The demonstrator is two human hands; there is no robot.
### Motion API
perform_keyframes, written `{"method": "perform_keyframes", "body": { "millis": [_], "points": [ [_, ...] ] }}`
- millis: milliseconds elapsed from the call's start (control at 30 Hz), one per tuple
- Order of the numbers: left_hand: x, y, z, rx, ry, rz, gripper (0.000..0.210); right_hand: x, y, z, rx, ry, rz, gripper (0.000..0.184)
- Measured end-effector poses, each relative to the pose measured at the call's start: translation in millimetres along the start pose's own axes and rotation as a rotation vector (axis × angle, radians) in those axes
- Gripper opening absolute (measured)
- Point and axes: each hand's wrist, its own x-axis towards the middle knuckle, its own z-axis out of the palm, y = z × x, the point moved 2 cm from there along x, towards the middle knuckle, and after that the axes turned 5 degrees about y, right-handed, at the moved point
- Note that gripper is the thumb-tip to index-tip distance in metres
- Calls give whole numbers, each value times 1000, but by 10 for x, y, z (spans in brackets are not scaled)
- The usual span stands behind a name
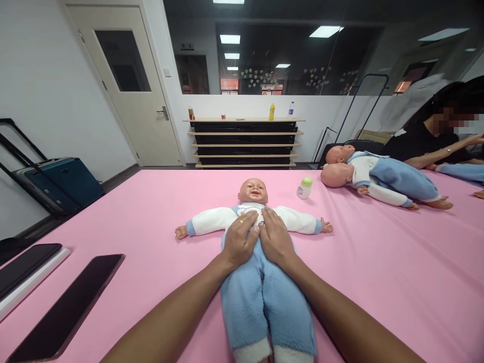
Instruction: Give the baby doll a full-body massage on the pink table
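A baby doll [252, 192] lies on its back on the pink-covered table [159, 201], arms stretched out to both sides. It wears a white top with blue cuffs and fluffy blue trousers [249, 297]. My left hand [242, 237] rests flat on the left half of the doll's chest, a ring on one finger. On the right half lies my right hand [275, 234], also flat. Both hands have their fingers extended toward the doll's head, and the thumbs nearly meet in the middle. Neither hand grips anything. Beyond the doll's arm stands a small white bottle with a green cap [304, 189].
Two more dolls [393, 176] lie at the right, near a person in black [416, 136]. A dark phone [68, 307] and another phone on a white box [26, 272] are at the left. Behind the table are a shelf rack [245, 133] and a suitcase [60, 184].
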Motion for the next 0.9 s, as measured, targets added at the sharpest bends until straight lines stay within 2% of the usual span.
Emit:
{"method": "perform_keyframes", "body": {
  "millis": [133, 267, 367, 500, 633, 767, 900],
  "points": [
    [32, 71, -17, -19, -151, 64, 36, -49, 134, 31, 97, 158, 115, 53],
    [101, 97, -6, 102, -281, 40, 39, -94, 105, -36, 144, 313, 15, 47],
    [129, 68, 24, 169, -290, -16, 44, -102, 11, -118, 168, 376, -104, 40],
    [115, -40, 80, 226, -243, -139, 49, -106, -88, -185, 192, 387, -223, 33],
    [70, -172, 98, 240, -104, -307, 55, -103, -144, -166, 165, 307, -341, 32],
    [18, -229, 84, 212, 20, -384, 56, -61, -193, -101, 109, 61, -470, 36],
    [-1, -193, 69, 177, 57, -313, 53, 2, -168, -83, 49, -38, -360, 41]
  ]
}}
